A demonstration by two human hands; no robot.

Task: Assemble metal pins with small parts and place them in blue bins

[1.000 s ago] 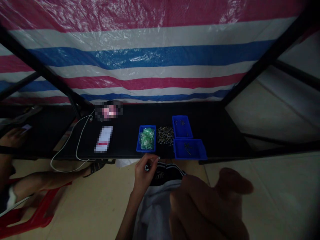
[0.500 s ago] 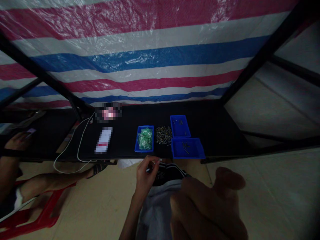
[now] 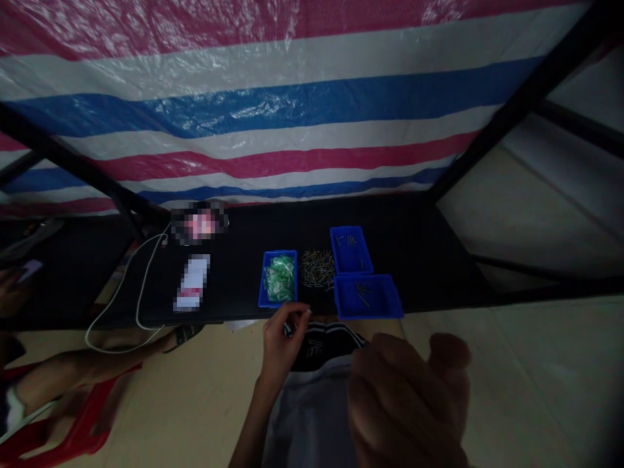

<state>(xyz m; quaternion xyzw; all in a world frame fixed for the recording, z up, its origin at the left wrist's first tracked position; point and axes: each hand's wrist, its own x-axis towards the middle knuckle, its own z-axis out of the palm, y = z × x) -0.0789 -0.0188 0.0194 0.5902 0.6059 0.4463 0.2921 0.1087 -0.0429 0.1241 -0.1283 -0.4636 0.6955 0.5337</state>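
Observation:
My left hand [image 3: 284, 335] is in front of the table's front edge, its thumb and forefinger pinched on a small pale thing too tiny to name. Another light bit shows within its curled fingers. My right hand [image 3: 409, 396] looms large and dark close to the camera, fingers curled in; whether it holds anything is hidden. Just beyond the left hand, a blue tray [image 3: 261, 298] contains green-and-clear plastic packets [image 3: 280, 278]. To its right lies a pile of screws or nails [image 3: 318, 268]. Two more blue trays, the rear one [image 3: 358, 261] and the front one [image 3: 390, 302], contain several loose metal pieces.
The black table [image 3: 414, 247] backs onto a striped plastic sheet [image 3: 292, 104]. A white cable [image 3: 139, 305] loops over the left part of the front edge, near a blurred white item [image 3: 192, 283]. At far left, another person's hand [image 3: 12, 289] and leg show above a red stool [image 3: 90, 416].
The view has shifted slightly, so the left-side things sit farther left. My right hand has moved a little; my left hand keeps its pinch near the table edge.

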